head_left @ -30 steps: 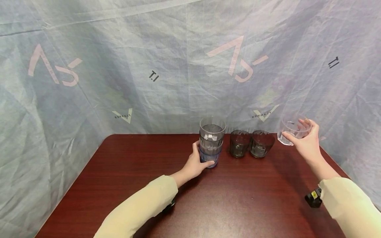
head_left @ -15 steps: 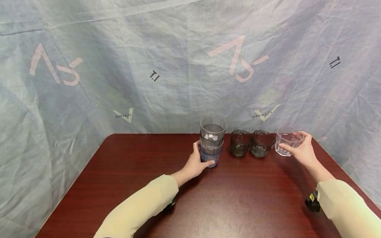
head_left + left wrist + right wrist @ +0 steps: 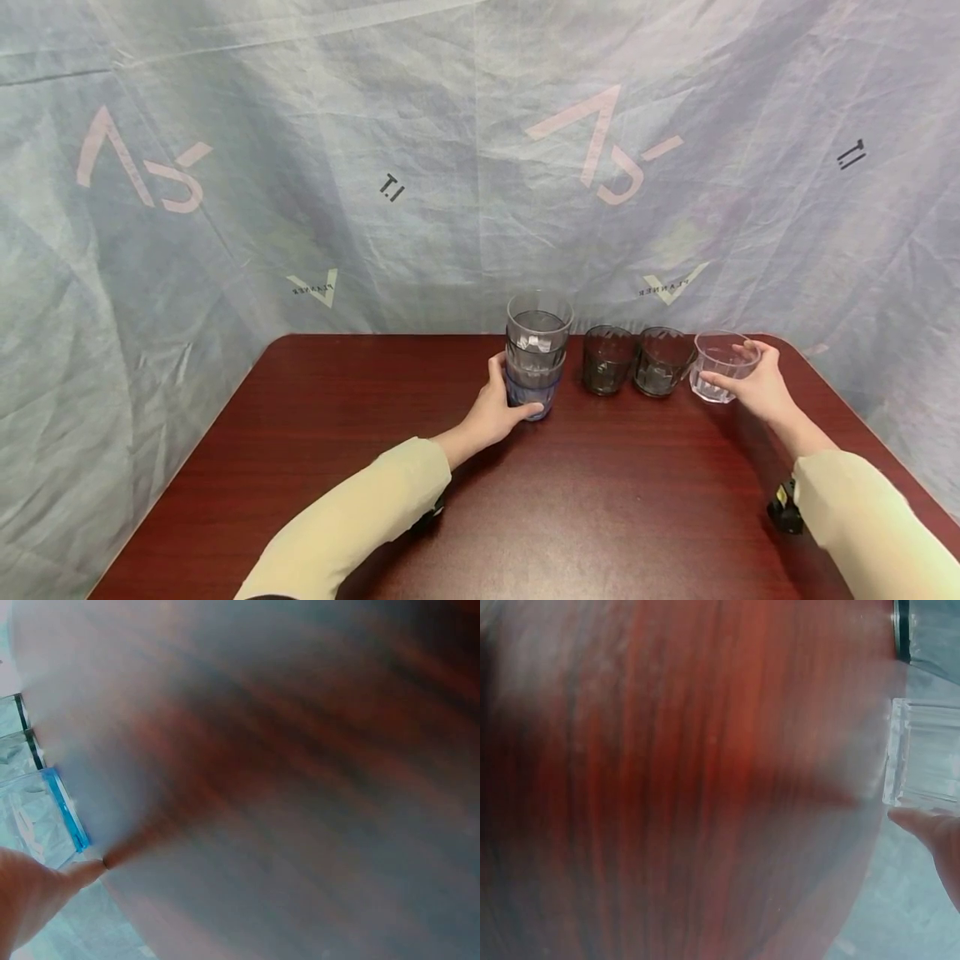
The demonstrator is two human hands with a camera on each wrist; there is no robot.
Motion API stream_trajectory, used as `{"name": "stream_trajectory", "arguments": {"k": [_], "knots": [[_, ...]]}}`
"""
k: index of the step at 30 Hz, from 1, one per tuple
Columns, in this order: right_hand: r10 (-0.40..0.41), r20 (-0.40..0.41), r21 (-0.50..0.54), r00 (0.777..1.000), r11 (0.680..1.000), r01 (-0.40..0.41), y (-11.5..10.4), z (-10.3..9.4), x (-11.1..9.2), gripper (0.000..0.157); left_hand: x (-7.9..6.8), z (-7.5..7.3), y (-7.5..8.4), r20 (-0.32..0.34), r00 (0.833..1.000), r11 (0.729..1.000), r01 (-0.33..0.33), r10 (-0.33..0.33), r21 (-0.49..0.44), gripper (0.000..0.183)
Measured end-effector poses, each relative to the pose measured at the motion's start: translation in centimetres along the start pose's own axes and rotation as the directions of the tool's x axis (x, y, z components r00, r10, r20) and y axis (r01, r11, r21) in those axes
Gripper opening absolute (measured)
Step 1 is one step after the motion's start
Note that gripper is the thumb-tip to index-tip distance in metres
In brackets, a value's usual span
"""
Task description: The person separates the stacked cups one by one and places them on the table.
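Near the back of the table stands an upright stack of nested glasses [image 3: 536, 346], with a blue glass [image 3: 529, 396] at the bottom and clear and grey ones above. My left hand [image 3: 489, 414] grips the blue glass low down, thumb across its near side. Further right, my right hand [image 3: 767, 385] holds a clear faceted glass [image 3: 712, 382] between thumb and fingers; it stands upright, apparently on the table. The right wrist view shows the thumb against this clear glass [image 3: 930, 757]. In the left wrist view the thumb lies by the blue glass [image 3: 30, 814].
Two dark grey glasses [image 3: 607, 367] stand side by side between the stack and the clear glass. The dark red table [image 3: 570, 500] ends at a grey fabric backdrop [image 3: 420, 250], close behind the glasses.
My right hand has lowered the clear glass from above the table and brought it slightly left, beside the dark glasses. The left hand stays on the stack.
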State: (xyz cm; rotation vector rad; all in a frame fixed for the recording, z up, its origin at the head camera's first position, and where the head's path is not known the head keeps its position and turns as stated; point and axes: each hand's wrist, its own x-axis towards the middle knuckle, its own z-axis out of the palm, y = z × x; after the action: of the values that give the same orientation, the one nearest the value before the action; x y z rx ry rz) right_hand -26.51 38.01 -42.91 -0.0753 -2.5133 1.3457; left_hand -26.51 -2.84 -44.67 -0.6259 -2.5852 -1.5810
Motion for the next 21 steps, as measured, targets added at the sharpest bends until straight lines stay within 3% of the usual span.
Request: {"name": "stream_trajectory", "arguments": {"k": [11,16,21], "knots": [[0.04,0.062,-0.016,0.997,0.999,-0.039,0.1,-0.2,-0.2,0.099,0.0,0.1,-0.3,-0.004,1.0,1.0,-0.014,0.014,0.001,0.089],[0.021,-0.022,-0.012,1.0,1.0,-0.022,-1.1,-0.5,-0.1,0.106,0.0,0.1,-0.2,-0.002,1.0,1.0,-0.005,0.005,0.002,0.089],[-0.041,-0.118,0.012,0.992,0.999,0.043,-4.3,-0.6,0.0,0.104,0.1,0.0,-0.1,0.001,1.0,1.0,-0.007,0.007,0.001,0.09]]}}
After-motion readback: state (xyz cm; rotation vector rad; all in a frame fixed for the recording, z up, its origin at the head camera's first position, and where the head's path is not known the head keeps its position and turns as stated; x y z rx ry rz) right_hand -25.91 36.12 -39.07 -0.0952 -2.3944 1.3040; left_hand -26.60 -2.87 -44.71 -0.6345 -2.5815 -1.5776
